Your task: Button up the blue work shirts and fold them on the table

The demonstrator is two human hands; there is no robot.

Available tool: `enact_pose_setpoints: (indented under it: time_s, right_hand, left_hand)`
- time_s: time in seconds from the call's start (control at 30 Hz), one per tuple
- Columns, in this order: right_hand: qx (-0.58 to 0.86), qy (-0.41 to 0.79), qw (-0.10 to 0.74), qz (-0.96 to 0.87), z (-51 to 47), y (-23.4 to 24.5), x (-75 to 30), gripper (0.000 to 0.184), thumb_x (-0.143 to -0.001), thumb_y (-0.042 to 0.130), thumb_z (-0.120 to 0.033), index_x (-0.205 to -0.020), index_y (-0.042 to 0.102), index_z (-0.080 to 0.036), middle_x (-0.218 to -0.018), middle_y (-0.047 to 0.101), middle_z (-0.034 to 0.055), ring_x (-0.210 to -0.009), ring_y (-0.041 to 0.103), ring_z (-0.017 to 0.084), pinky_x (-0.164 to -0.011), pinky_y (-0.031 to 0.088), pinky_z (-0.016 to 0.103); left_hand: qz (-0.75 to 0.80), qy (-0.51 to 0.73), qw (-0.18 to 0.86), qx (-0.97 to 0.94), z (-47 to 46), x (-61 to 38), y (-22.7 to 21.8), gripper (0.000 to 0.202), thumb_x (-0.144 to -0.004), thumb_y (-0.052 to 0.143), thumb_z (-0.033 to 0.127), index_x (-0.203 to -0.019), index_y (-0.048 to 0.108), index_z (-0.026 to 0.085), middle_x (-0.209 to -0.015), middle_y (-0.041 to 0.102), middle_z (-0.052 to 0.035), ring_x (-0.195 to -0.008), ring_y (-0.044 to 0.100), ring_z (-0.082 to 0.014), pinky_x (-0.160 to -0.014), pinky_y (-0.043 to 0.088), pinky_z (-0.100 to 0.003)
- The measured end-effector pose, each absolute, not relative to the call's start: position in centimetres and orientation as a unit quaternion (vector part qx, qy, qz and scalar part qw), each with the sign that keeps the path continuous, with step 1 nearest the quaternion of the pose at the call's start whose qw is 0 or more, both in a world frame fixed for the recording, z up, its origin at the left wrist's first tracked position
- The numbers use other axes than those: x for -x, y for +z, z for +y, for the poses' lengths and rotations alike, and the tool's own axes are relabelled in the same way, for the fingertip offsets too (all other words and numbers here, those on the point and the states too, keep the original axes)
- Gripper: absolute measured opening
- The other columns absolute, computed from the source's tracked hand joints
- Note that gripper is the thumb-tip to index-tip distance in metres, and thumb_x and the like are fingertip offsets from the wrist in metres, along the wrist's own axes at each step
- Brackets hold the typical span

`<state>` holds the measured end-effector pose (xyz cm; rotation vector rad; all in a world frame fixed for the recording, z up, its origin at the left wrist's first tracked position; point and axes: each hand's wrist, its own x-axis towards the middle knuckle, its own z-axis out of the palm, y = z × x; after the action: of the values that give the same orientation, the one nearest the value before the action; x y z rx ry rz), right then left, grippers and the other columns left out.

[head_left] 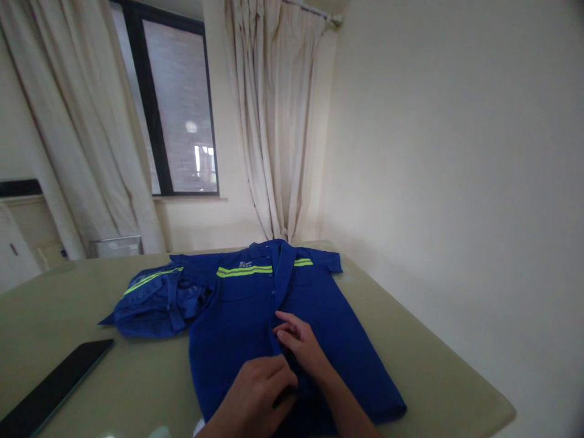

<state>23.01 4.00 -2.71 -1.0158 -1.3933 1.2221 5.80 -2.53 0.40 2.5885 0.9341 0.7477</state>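
A blue work shirt (246,310) with yellow-green reflective stripes lies front up on a beige table (438,365), collar pointing away from me. Both my hands rest on its button placket near the lower middle. My right hand (301,345) pinches the placket edge with curled fingers. My left hand (260,389) is closed over the fabric just below it, its fingertips tucked out of sight. The shirt's left sleeve is bunched up beside a second crumpled blue garment (155,301).
A dark tablet or phone (50,386) lies on the table at the near left. Behind the table are cream curtains (274,121), a dark-framed window (177,109) and a plain wall to the right. The table edge runs diagonally at the right.
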Motion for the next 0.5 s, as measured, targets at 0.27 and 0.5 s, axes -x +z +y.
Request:
enact_pose_setpoints:
  time_s: [0.27,0.5]
  right_hand:
    - [0.487,0.373,0.457,-0.644,3.1,-1.7,-23.4,0.041,-0.076,0.072,-0.028,-0.117,0.073,-0.025,-0.106,0.072,0.0053,-0.097,0.065,0.025,-0.088,0.049,0.037]
    - [0.523,0.326,0.424,-0.664,4.0,-3.4,-23.5,0.03,-0.084,0.055,-0.02,-0.106,0.075,-0.025,-0.089,0.073,0.0017,-0.082,0.065,0.021,-0.078,0.047,0.032]
  left_hand:
    - [0.245,0.154,0.133,-0.948,-2.4,-7.6,-1.5,0.009,-0.088,0.07,0.037,-0.089,0.075,0.029,-0.083,0.075,-0.0025,-0.068,0.067,-0.0183,-0.061,0.045,-0.027]
    - [0.429,0.192,0.326,-0.82,-1.0,-5.0,0.8,0.041,-0.101,0.042,0.046,-0.083,0.072,0.024,-0.075,0.074,-0.0004,-0.071,0.067,-0.0184,-0.07,0.046,-0.027]
